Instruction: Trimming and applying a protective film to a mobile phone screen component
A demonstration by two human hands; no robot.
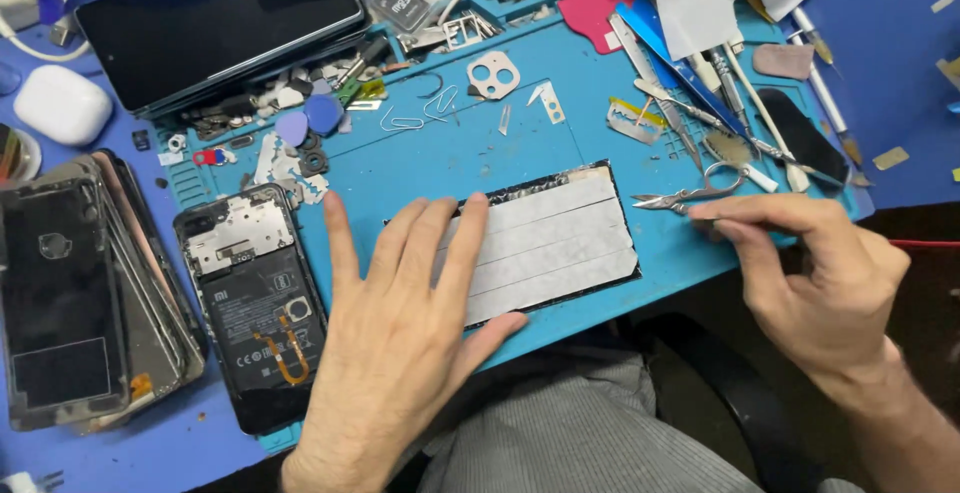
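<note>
Head view: the landmark is the blue work mat [420, 168] on the bench. Near the front edge of that mat lies a flat phone screen panel [545, 243], face down, its back covered by pale adhesive strips laid side by side along its length, with a thin dark, ragged border showing round them. The left hand [400, 323] lies flat on the panel's left end, fingers spread apart and palm down, pinning it to the mat rather than gripping it. The right hand [810, 273], at the mat's right front corner, has thumb and fingertips pinched together at the handles of small scissors [685, 196], which lie just right of the panel with their points toward it.

As far as can be judged, the strips are already laid across nearly the whole back, so the covering looks largely done. The edges appear untrimmed, and the liners seem still on.

At the mat's left front corner lies an opened phone [255, 303], back cover off, battery and board bare. Left of the mat, a stack of screen panels [70, 293] sits on the bench. At the mat's far left corner rests a dark tablet [215, 23]. Along its right side are tweezers and picks [700, 103].
</note>
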